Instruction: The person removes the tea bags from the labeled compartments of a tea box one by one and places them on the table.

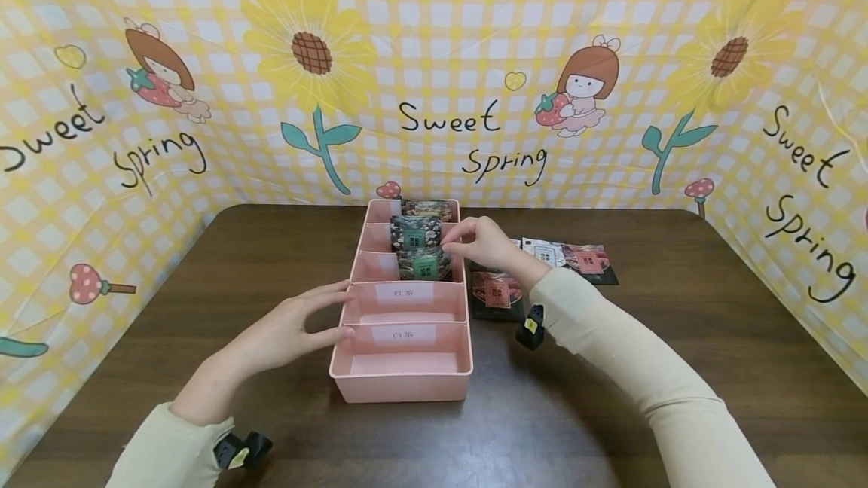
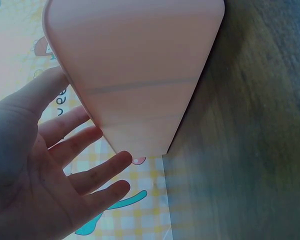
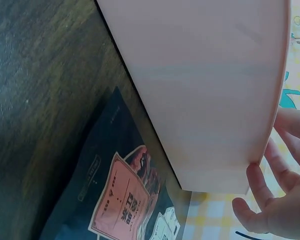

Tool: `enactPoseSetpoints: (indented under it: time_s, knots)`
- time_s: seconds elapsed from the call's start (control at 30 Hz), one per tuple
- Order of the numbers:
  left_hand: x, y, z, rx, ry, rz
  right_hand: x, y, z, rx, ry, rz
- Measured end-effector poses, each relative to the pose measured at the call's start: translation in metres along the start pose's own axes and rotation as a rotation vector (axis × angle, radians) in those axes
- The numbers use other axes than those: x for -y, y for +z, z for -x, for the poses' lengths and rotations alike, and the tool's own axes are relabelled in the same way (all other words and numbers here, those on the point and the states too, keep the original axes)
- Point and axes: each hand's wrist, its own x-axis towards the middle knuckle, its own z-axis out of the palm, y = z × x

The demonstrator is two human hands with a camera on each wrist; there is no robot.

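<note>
A long pink divided box (image 1: 407,388) stands lengthwise before me. My left hand (image 1: 281,330) spreads relaxed fingers along its left rim; the left wrist view shows the fingertips (image 2: 92,132) at the edge. Over the right rim reaches my right hand (image 1: 491,243), thumb and forefinger pinching the upper right corner of a green-labelled tea packet (image 1: 425,265) in the third compartment from the back. Behind it stands another green-labelled packet (image 1: 414,234), and one more packet (image 1: 426,208) fills the rearmost compartment. In the right wrist view the box wall (image 3: 205,100) hides the pinched packet.
Right of the box lie a red-labelled tea packet (image 1: 497,294), a white-labelled packet (image 1: 542,251) and another red-labelled packet (image 1: 591,260). Paper labels (image 1: 404,293) mark the compartments. A yellow checked cloth (image 1: 441,59) surrounds the dark wooden table (image 1: 576,405).
</note>
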Motion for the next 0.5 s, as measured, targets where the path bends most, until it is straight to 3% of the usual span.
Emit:
enactPoseSetpoints:
  time_s: [0.5]
  knots:
    - [0.003, 0.002, -0.001, -0.002, -0.002, -0.008, 0.007, -0.014, 0.004, -0.045, 0.076, -0.121]
